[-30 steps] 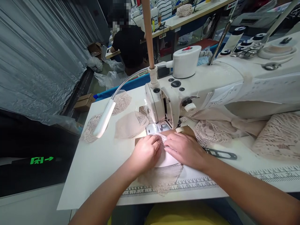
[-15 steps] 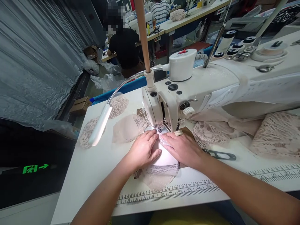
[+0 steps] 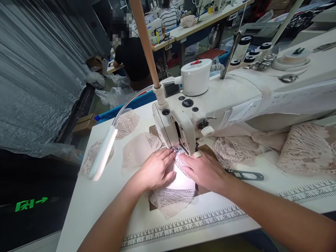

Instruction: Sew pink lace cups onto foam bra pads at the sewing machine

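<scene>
White table (image 3: 110,206), ruler strip along near edge. Sewing machine (image 3: 236,94) across back right. Lace heap (image 3: 307,150) under machine arm, far right. Gooseneck lamp (image 3: 102,157) at left, over cut lace pieces. Lace piece (image 3: 172,201) flat on table, front edge at needle. Left hand (image 3: 154,169) and right hand (image 3: 204,169) both flat, fingers extended, pressing on lace piece, fingertips beside presser foot. Metal clip tool (image 3: 245,175) just right of right hand.

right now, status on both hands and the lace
Left hand and right hand flat on lace, no grip. Fingertips at foot of machine. Snips lie by right hand, apart.
</scene>
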The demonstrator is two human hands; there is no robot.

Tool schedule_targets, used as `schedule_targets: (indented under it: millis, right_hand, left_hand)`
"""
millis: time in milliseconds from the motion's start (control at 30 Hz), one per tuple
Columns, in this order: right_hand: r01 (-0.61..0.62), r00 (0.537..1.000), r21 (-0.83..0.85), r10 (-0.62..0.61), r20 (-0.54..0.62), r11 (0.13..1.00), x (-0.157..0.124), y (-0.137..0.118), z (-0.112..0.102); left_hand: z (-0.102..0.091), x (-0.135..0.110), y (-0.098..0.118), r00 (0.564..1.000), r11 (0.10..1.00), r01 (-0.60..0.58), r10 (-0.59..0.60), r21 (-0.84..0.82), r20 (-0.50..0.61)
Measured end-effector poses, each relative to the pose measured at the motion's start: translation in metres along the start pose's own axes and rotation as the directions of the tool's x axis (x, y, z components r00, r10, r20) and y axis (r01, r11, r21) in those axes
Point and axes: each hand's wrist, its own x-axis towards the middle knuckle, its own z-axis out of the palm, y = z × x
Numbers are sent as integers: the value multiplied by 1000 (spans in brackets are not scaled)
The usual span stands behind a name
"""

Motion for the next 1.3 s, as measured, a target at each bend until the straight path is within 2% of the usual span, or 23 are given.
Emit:
schedule_targets:
  millis: [133,233,367,500,667,900,1133,1300]
  right_hand:
    - [3,1000,24,-3,-18,1000,0,1,-1]
    - [19,998,55,-16,-60,998,-2,3,-1]
    - [41,993,75,-32,-110,996,-5,7,1]
    - [76,996,108,-71,-46,991,-6,8,4]
    - [80,997,100,-80,2,992,-4,5,-1]
    - [70,995,73,-74,63,995,-1,4,-5]
    - [74,996,93,-78,36,993,1,6,-2]
    - [-6,1000,26,6,-9,1000,3,4,-4]
  left_hand:
    - [-9,-4,-2,1000,998,-22,22,56,14]
    - [-11,-6,4,999,995,-13,17,100,-38]
    - [-2,-3,14,983,997,-6,19,75,-182]
    - [13,-1,17,968,998,0,14,58,-249]
    - [21,-3,15,962,997,-2,23,78,-272]
    - [17,-2,4,952,998,-23,40,57,-305]
    - [17,-1,-2,951,998,-12,32,69,-306]
    - [25,-3,1,952,994,-84,100,68,-288]
